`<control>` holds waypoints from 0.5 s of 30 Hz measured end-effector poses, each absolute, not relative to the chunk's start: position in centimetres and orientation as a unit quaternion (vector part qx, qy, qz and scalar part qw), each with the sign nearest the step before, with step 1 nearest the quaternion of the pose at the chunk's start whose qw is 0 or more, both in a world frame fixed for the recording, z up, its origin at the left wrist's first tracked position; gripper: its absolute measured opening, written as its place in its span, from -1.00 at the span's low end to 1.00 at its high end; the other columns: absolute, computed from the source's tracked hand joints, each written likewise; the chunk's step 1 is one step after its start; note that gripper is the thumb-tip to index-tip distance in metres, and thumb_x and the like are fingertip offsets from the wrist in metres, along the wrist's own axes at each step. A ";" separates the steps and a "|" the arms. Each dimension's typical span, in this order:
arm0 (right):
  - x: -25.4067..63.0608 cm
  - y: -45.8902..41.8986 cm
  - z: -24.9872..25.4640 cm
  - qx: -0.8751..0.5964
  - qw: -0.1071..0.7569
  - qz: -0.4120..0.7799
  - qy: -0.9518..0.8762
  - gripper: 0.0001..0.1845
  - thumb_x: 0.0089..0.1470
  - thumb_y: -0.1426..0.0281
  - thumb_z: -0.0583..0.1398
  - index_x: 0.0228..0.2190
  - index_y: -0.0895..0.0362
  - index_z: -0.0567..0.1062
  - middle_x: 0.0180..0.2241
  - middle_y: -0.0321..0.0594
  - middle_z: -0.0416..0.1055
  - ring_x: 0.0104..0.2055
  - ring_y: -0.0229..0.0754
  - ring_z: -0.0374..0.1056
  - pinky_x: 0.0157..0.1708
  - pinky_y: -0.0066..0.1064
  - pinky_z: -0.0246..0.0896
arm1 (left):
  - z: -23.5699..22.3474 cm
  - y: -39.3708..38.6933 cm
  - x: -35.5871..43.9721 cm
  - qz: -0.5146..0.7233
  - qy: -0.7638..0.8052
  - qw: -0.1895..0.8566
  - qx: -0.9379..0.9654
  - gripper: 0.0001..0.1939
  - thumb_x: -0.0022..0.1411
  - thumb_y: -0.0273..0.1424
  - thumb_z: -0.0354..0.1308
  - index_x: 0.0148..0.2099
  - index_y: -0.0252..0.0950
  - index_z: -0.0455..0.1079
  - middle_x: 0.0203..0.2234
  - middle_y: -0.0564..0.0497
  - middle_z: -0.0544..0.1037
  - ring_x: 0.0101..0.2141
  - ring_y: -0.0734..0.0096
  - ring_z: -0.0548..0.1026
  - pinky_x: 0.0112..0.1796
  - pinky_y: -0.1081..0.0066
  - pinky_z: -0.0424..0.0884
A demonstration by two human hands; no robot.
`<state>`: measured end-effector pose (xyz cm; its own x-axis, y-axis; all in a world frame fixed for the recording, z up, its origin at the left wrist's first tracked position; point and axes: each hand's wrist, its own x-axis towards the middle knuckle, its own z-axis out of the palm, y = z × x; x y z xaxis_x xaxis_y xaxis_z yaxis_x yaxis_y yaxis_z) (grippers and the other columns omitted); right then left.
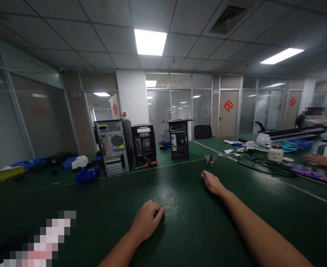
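Observation:
My left hand [148,220] rests low over the green table [177,237], fingers curled and thumb bent in toward them. A small dark spot shows between thumb and fingers; I cannot tell whether it is a thing or shadow. Farther forward and to the right, my right hand [212,183] lies on the table with its fingers curled down, their undersides hidden. Just beyond it stand some small metal parts [209,160], apart from the fingers. Across the table are three computer cases: a grey one [115,148], a black one [143,144] and another black one [179,142] with a panel on top.
A red-handled screwdriver [152,163] lies before the middle case. Blue trays [88,174] stand at left. On the right are cables [252,165], a cream-coloured pot [275,154] and a lit phone-like screen [313,174]. Another person's hand [317,159] rests beyond.

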<state>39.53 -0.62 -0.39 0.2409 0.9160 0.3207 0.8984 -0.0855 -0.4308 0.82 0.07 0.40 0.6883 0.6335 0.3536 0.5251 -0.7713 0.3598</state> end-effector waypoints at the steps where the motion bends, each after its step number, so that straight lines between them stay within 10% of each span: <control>1: 40.6 -0.5 -0.8 -0.748 0.294 0.026 -0.595 -0.73 0.34 0.30 -0.11 -0.19 0.08 0.35 -0.12 -0.11 0.44 -0.08 -0.12 0.35 -0.09 -0.32 0.14 | 0.4 0.0 0.8 0.235 0.317 0.116 0.911 -0.54 0.45 -0.21 -0.13 -0.39 -0.23 0.46 -0.45 -0.02 0.53 -0.30 0.27 0.42 -0.18 0.34 0.22; 15: 44.3 -1.0 1.1 -0.703 0.505 -0.073 -0.496 -0.58 0.14 0.18 0.10 -0.09 0.09 0.59 -0.06 -0.12 0.55 -0.05 -0.04 0.45 0.00 -0.23 0.28 | 0.8 -0.2 0.8 0.220 0.323 0.118 0.913 -0.55 0.45 -0.23 -0.14 -0.37 -0.25 0.47 -0.43 -0.02 0.54 -0.27 0.29 0.42 -0.20 0.36 0.22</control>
<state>44.29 -0.99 1.15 0.4981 0.6238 0.6023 0.7704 0.0004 -0.6375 0.82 -0.20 0.77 0.6950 0.6416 0.3246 0.5379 -0.7635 0.3574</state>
